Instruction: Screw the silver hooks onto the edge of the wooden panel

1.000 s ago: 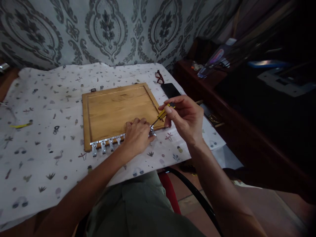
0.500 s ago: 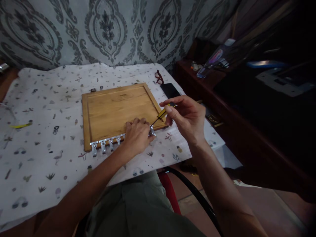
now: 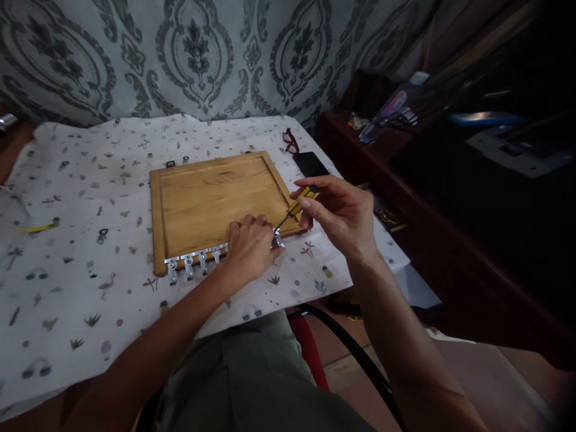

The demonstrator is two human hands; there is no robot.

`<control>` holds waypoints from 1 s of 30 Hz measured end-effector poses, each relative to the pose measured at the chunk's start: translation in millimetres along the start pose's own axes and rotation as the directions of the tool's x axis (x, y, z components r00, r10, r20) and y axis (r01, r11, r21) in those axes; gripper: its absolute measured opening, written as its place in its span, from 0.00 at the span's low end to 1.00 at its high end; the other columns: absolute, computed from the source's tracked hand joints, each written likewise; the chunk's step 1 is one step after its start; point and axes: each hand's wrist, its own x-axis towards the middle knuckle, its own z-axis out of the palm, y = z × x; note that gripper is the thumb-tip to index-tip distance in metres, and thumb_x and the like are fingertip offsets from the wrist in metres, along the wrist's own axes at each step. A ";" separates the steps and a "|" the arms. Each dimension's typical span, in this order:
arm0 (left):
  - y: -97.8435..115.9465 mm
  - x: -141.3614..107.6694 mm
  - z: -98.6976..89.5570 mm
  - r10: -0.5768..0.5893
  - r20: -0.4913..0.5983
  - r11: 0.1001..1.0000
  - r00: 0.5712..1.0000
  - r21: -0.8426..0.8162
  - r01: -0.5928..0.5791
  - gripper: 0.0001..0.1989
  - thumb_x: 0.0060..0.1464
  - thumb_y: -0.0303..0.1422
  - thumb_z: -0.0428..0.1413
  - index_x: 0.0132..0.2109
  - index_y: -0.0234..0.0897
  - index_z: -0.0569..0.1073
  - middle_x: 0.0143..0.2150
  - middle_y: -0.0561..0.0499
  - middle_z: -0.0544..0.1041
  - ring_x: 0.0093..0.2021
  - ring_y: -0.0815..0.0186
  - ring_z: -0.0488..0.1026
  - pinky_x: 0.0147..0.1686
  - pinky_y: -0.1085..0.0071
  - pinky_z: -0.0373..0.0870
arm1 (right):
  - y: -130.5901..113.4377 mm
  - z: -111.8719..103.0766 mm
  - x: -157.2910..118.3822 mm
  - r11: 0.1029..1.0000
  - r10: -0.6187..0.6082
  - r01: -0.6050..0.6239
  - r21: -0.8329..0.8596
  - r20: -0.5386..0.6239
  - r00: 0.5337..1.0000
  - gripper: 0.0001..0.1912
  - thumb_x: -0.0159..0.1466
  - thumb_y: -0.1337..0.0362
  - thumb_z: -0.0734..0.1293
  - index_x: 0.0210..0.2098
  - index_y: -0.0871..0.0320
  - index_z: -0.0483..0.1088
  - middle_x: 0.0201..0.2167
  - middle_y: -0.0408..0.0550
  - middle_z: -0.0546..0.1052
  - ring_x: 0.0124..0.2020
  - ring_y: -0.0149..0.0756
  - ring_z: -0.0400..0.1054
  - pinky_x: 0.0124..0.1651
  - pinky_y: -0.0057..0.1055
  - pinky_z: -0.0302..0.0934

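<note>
A wooden board [image 3: 216,198] with a raised frame lies flat on the table. Several shiny metal hooks [image 3: 189,264] line its near edge. Over the right part of that row rests my left hand [image 3: 252,246], fingers curled on the board and thumb by the end hook [image 3: 278,240]; it covers some of the row. My right hand [image 3: 344,216] pinches the handle of a small yellow-and-black screwdriver [image 3: 297,204] between thumb and fingers. The screwdriver slants down to the left, its tip at the end hook. Exactly where the tip sits is too small to tell.
A black phone [image 3: 310,164] and dark red glasses [image 3: 290,141] lie beyond the board's right side. At the left is a yellow strip-like object [image 3: 38,228]. A clear bottle [image 3: 391,108] lies on the dark wooden furniture [image 3: 360,156] at right. A patterned cloth covers the table [image 3: 112,324].
The fingers of my right hand have shifted slightly on the screwdriver handle, which shows a little more now. My left hand and the board stay in place.
</note>
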 end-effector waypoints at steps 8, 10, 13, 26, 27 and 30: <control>-1.0 -0.4 1.3 0.007 0.001 1.000 1.000 0.003 -0.007 0.18 0.62 0.42 0.59 0.50 0.33 0.76 0.54 0.42 0.76 0.56 0.47 0.69 0.49 0.49 0.69 | -3.4 7.3 1.8 1.000 -0.002 0.003 0.010 -0.075 0.997 0.20 0.53 0.51 0.80 0.31 0.54 0.71 0.29 0.40 0.79 0.17 0.22 0.64 0.17 0.21 0.62; -0.9 -0.7 0.7 0.010 0.000 1.000 1.000 0.005 -0.010 0.18 0.62 0.43 0.58 0.51 0.33 0.76 0.54 0.42 0.76 0.57 0.47 0.69 0.49 0.49 0.69 | -3.9 5.2 1.1 1.000 0.000 0.001 0.020 -0.050 0.999 0.20 0.54 0.50 0.80 0.33 0.54 0.71 0.30 0.40 0.80 0.17 0.23 0.65 0.18 0.22 0.64; -0.6 -0.9 -0.1 0.009 0.002 1.000 1.000 0.005 -0.009 0.18 0.62 0.43 0.58 0.51 0.33 0.76 0.53 0.42 0.76 0.56 0.47 0.69 0.48 0.50 0.69 | -4.0 -0.1 -0.2 1.000 0.006 -0.006 0.020 0.010 1.000 0.20 0.56 0.50 0.79 0.40 0.53 0.73 0.34 0.42 0.80 0.21 0.24 0.68 0.22 0.23 0.68; -0.1 -0.9 -2.4 0.003 0.017 1.000 1.000 0.006 -0.003 0.16 0.62 0.42 0.58 0.49 0.33 0.76 0.53 0.41 0.76 0.56 0.48 0.69 0.49 0.51 0.68 | -1.9 6.4 1.1 0.998 0.054 -0.054 0.035 -0.024 0.998 0.21 0.50 0.52 0.82 0.31 0.54 0.71 0.30 0.40 0.79 0.18 0.24 0.65 0.18 0.23 0.65; -0.2 -0.9 -2.4 0.003 0.016 1.000 1.000 0.005 -0.003 0.16 0.62 0.42 0.58 0.49 0.33 0.76 0.54 0.41 0.76 0.56 0.48 0.69 0.48 0.51 0.68 | -2.0 6.0 0.9 0.998 0.058 -0.057 0.030 -0.020 0.998 0.21 0.50 0.51 0.81 0.31 0.54 0.71 0.30 0.41 0.79 0.18 0.24 0.65 0.19 0.24 0.66; -0.3 -0.8 -1.9 0.003 0.014 1.000 1.000 0.002 -0.003 0.16 0.62 0.42 0.59 0.50 0.34 0.75 0.54 0.41 0.75 0.56 0.48 0.69 0.48 0.52 0.68 | -1.8 2.3 0.6 0.998 0.054 -0.055 0.023 0.016 0.998 0.20 0.53 0.50 0.80 0.34 0.54 0.72 0.32 0.41 0.80 0.20 0.25 0.67 0.21 0.25 0.68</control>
